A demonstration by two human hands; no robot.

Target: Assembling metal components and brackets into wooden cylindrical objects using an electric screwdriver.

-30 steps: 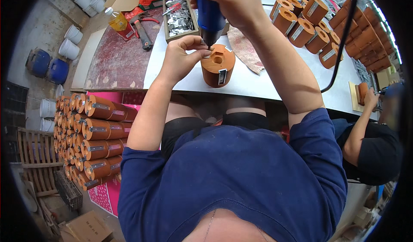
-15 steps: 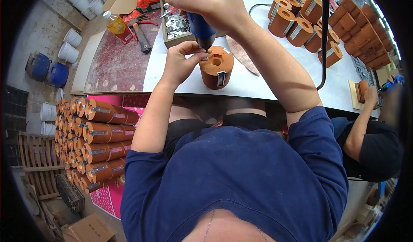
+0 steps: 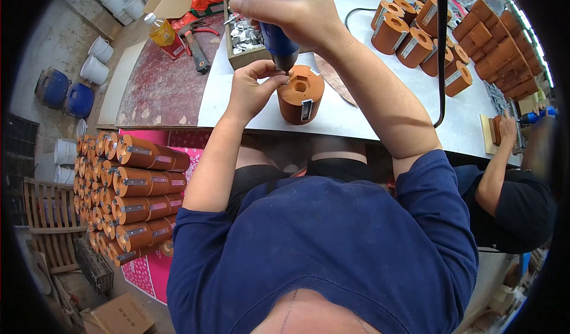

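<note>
A reddish-brown wooden cylinder (image 3: 294, 105) stands upright on the white tabletop, with a hole in its top and a small metal plate on its near side. My right hand (image 3: 309, 13) grips a blue power screwdriver (image 3: 278, 40) held upright, its bit pointing down at the cylinder's far left rim. My left hand (image 3: 254, 90) pinches at that rim, thumb and forefinger right beside the bit. What lies between those fingertips is too small and covered to make out.
Behind my left hand sits a box of small metal parts (image 3: 246, 40). Left of it lie a hammer (image 3: 195, 49) and a bottle (image 3: 163, 36). More cylinders (image 3: 412, 46) stand at the far right; others are stacked (image 3: 133, 179) lower left. A co-worker's arm (image 3: 496, 162) works at right.
The screwdriver and both my hands stay at the cylinder's rim almost unmoved. At the right, the co-worker's hand and blue tool have shifted slightly.
</note>
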